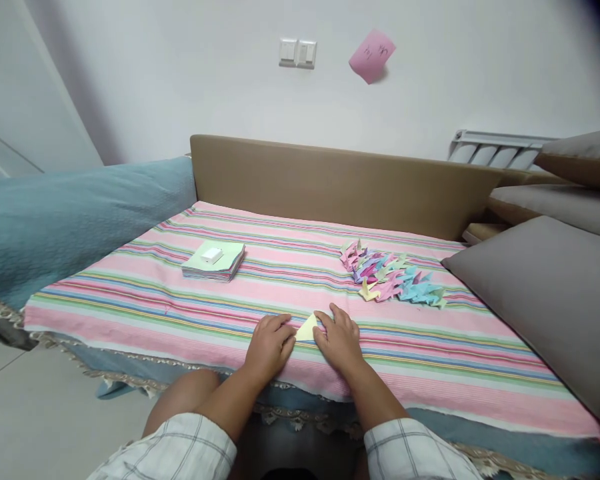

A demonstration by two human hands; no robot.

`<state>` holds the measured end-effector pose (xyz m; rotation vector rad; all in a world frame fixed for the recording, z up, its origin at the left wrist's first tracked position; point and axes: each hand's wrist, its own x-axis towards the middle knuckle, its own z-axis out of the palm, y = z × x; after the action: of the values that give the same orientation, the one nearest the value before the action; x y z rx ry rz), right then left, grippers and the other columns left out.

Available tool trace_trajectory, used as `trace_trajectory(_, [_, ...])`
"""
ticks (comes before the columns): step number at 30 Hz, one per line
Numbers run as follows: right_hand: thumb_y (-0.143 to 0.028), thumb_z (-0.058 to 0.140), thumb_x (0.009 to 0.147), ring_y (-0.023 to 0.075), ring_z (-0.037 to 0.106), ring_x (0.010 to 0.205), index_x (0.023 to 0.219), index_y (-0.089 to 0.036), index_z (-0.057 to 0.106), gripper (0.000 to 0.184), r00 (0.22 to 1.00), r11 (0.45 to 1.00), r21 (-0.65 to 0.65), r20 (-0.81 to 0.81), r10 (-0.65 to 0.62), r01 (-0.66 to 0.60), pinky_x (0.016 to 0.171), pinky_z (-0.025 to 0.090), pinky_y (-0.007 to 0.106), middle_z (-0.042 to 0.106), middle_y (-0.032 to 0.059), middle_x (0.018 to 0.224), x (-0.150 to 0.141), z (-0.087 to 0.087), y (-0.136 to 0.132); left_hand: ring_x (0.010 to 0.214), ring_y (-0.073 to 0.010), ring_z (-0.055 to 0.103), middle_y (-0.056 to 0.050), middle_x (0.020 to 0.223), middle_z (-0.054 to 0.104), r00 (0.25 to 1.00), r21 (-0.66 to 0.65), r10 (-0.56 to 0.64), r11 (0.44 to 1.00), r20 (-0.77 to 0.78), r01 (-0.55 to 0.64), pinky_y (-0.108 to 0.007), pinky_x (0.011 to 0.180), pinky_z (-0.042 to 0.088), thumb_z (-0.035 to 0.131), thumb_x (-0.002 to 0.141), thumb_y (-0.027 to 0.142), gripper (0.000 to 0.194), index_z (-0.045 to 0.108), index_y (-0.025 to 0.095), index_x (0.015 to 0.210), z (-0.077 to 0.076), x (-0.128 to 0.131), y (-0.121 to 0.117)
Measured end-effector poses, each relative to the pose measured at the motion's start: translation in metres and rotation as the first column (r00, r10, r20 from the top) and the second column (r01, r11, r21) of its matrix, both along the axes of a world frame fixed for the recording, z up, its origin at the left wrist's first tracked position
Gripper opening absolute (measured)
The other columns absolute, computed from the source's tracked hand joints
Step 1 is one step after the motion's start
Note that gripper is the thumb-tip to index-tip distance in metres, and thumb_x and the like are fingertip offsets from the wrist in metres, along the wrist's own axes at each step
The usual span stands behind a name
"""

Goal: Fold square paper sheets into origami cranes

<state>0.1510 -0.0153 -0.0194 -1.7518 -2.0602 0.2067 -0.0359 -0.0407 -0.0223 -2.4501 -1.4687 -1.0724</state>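
Between my two hands a small folded triangle of pale yellow paper (307,328) lies on the striped cloth. My left hand (271,341) grips its left corner between thumb and curled fingers. At the paper's right edge, my right hand (338,335) pinches it with thumb and forefinger, the other fingers resting on the cloth. Beyond my right hand sits a heap of folded paper cranes (393,275) in pink, purple, blue, green and yellow. Off to the left is a stack of square paper sheets (213,265), with a small white block (212,255) on top.
The striped cloth (145,293) covers the seat in front of me. Grey cushions (545,300) pile up on the right. A brown backrest (330,180) stands at the back, and a blue-covered armrest (90,213) bounds the left. A pink note (373,55) hangs on the wall.
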Motion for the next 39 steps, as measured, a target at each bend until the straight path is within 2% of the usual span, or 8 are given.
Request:
trace_trajectory(3, [-0.037, 0.049, 0.082, 0.0305, 0.035, 0.127, 0.119, -0.032, 0.057, 0.037, 1.000, 0.999, 0.047, -0.018, 0.001, 0.000, 0.098, 0.026, 0.053, 0.039, 0.0103, 0.140, 0.000, -0.003, 0.000, 0.097, -0.0196, 0.053, -0.006, 0.110, 0.064, 0.995, 0.049, -0.079, 0.995, -0.054, 0.082, -0.041, 0.089, 0.041, 0.051, 0.085, 0.019, 0.021, 0.066, 0.026, 0.099, -0.004, 0.002, 0.000])
trace_trajectory(6, [-0.033, 0.051, 0.081, 0.0295, 0.037, 0.125, 0.116, -0.027, 0.058, 0.036, 0.998, 0.986, 0.169, -0.054, 0.023, -0.014, 0.099, 0.026, 0.051, 0.043, 0.0116, 0.137, 0.000, -0.004, -0.004, 0.094, -0.0183, 0.053, -0.002, 0.104, 0.067, 0.984, 0.049, -0.135, 0.989, -0.117, 0.141, -0.045, 0.093, 0.036, 0.051, 0.086, 0.019, 0.023, 0.067, 0.030, 0.098, -0.008, 0.004, 0.001])
trace_trajectory(10, [-0.022, 0.044, 0.084, 0.0205, 0.048, 0.114, 0.105, -0.023, 0.060, 0.026, 0.966, 0.907, 0.367, -0.070, 0.249, -0.207, 0.103, 0.021, 0.043, 0.059, 0.0070, 0.119, -0.003, 0.000, -0.012, 0.095, -0.0183, 0.052, -0.002, 0.105, 0.067, 0.984, 0.019, -0.123, 0.992, -0.129, 0.126, -0.045, 0.094, 0.034, 0.051, 0.086, 0.020, 0.022, 0.067, 0.030, 0.099, -0.009, 0.005, 0.001])
trace_trajectory(12, [-0.016, 0.040, 0.085, 0.0163, 0.053, 0.104, 0.101, -0.023, 0.059, 0.026, 0.927, 0.871, 0.369, -0.058, 0.370, -0.324, 0.102, 0.021, 0.040, 0.065, 0.0034, 0.105, -0.005, 0.001, -0.014, 0.094, -0.0181, 0.052, -0.001, 0.106, 0.067, 0.983, 0.010, -0.127, 0.992, -0.131, 0.130, -0.043, 0.092, 0.035, 0.051, 0.086, 0.020, 0.023, 0.067, 0.030, 0.099, -0.008, 0.005, 0.001])
trace_trajectory(14, [-0.014, 0.039, 0.085, 0.0148, 0.055, 0.099, 0.100, -0.023, 0.058, 0.026, 0.911, 0.869, 0.328, -0.056, 0.410, -0.371, 0.101, 0.020, 0.038, 0.066, 0.0020, 0.099, -0.007, 0.000, -0.014, 0.094, -0.0179, 0.052, -0.001, 0.107, 0.067, 0.982, 0.004, -0.136, 0.990, -0.130, 0.138, -0.041, 0.090, 0.036, 0.051, 0.087, 0.020, 0.023, 0.067, 0.030, 0.100, -0.008, 0.005, 0.001])
trace_trajectory(21, [-0.019, 0.042, 0.083, 0.0185, 0.052, 0.106, 0.104, -0.022, 0.055, 0.026, 0.983, 0.974, 0.166, -0.071, 0.168, -0.155, 0.100, 0.021, 0.040, 0.064, 0.0048, 0.107, -0.011, 0.003, -0.007, 0.095, -0.0177, 0.053, -0.001, 0.103, 0.068, 0.985, -0.013, -0.133, 0.991, -0.112, 0.132, -0.042, 0.092, 0.036, 0.051, 0.086, 0.019, 0.026, 0.067, 0.032, 0.101, -0.007, 0.006, 0.000])
trace_trajectory(31, [-0.025, 0.042, 0.084, 0.0193, 0.048, 0.113, 0.105, -0.026, 0.056, 0.024, 0.982, 0.984, 0.061, -0.078, 0.174, -0.169, 0.102, 0.020, 0.044, 0.061, 0.0029, 0.117, -0.010, 0.012, -0.010, 0.093, -0.0185, 0.053, -0.002, 0.101, 0.068, 0.983, -0.017, -0.146, 0.989, -0.109, 0.145, -0.041, 0.089, 0.038, 0.051, 0.085, 0.017, 0.024, 0.068, 0.030, 0.096, -0.001, 0.006, 0.000])
trace_trajectory(39, [-0.028, 0.043, 0.085, 0.0202, 0.044, 0.118, 0.104, -0.028, 0.057, 0.024, 0.992, 0.994, 0.028, -0.058, 0.111, -0.109, 0.101, 0.019, 0.047, 0.056, 0.0013, 0.126, -0.006, 0.010, -0.007, 0.081, -0.0185, 0.051, -0.004, 0.079, 0.061, 0.988, -0.028, -0.118, 0.993, -0.101, 0.115, -0.036, 0.077, 0.041, 0.051, 0.070, 0.009, 0.025, 0.069, 0.024, 0.079, 0.008, -0.013, 0.000])
